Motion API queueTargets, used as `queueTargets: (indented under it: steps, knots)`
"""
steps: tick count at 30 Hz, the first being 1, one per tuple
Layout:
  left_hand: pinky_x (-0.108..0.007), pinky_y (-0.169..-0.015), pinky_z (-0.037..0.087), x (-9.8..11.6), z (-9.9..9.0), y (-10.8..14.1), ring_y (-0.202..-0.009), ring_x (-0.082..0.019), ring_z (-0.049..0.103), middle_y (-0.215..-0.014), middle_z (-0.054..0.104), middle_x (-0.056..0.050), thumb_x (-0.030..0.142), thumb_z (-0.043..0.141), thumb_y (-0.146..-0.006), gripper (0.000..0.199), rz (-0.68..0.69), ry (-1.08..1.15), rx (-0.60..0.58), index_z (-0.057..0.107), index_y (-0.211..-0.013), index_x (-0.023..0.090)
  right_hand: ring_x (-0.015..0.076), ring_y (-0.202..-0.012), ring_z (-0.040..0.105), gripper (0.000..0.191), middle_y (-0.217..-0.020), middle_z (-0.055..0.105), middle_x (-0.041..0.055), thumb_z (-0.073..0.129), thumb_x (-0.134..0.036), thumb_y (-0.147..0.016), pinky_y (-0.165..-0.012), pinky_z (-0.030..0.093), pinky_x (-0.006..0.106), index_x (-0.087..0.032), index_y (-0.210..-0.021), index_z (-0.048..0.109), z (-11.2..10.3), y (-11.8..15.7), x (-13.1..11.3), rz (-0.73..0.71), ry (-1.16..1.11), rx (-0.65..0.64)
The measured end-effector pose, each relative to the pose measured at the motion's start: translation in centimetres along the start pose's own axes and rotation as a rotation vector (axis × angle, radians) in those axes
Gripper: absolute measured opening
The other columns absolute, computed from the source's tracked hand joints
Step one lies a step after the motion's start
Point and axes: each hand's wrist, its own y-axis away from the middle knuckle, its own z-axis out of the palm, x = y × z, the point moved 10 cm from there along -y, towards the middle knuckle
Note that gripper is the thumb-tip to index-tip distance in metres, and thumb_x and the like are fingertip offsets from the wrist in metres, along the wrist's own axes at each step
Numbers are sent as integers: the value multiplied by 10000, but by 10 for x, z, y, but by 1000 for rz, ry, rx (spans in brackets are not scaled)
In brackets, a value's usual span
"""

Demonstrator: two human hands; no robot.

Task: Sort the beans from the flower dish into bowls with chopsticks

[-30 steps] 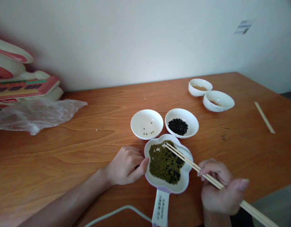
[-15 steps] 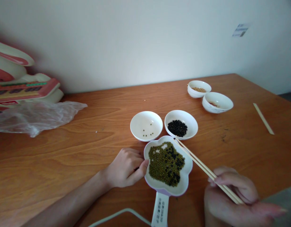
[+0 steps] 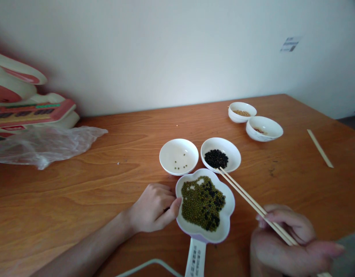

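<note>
Chopsticks (image 3: pixel 252 200) slant from the grasping fingers of the right hand (image 3: pixel 284 238) to the near rim of the black-bean bowl (image 3: pixel 234 157) — touching or just above, I cannot tell. Nearer sits a flower-shaped dish (image 3: pixel 224 223) of mixed beans (image 3: pixel 193 209), its left rim pinched by the left hand (image 3: pixel 154 209), fingers curled — dish and bowl on the wooden table (image 3: pixel 131 165).

Dish handle (image 3: pixel 195 256) partly off-frame
</note>
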Motion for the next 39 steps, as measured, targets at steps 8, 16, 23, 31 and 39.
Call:
queueTargets:
  steps: [8, 16, 23, 31, 39]
  knots:
    - [-359, -602, 305, 0, 0, 1, -552, -146, 483, -622, 586, -12, 237, 384, -1068, 421, 8, 3, -5, 457, -654, 205, 162, -416, 541, 846, -442, 567, 23, 218, -798, -973, -404, 354, 294, -204, -590, 682, 9, 3, 0, 117, -1, -29]
    - [-343, -597, 290, 4, -2, -1, -549, -136, 475, -611, 599, -21, 236, 349, -1080, 450, 24, 10, 14, 442, -642, 192, 163, -439, 552, 827, -483, 579, 33, 202, -760, -993, -401, 360, 295, -188, -644, 685, 11, 6, -1, 137, 4, -62]
    - [-352, -598, 299, 5, -3, -2, -558, -140, 487, -620, 609, -22, 238, 356, -1081, 449, 22, 12, 14, 455, -646, 193, 164, -480, 564, 837, -503, 586, 33, 175, -759, -997, -440, 379, 294, -191, -671, 697, 14, 8, -4, 114, -31, -118]
    - [-348, -597, 314, 5, -4, -2, -548, -136, 489, -608, 596, -21, 238, 358, -1080, 456, 22, 15, 12, 459, -637, 193, 187, -508, 584, 822, -523, 593, 39, 231, -759, -996, -517, 430, 339, -187, -670, 723, 13, 20, -19, 104, -42, -200]
    - [-330, -589, 331, 8, -8, -3, -539, -131, 511, -604, 617, -30, 232, 355, -1081, 467, 34, -3, 28, 488, -636, 191, 151, -469, 546, 810, -519, 574, 16, 221, -765, -1000, -442, 431, 294, -189, -674, 687, 41, 25, -31, 151, -76, -474]
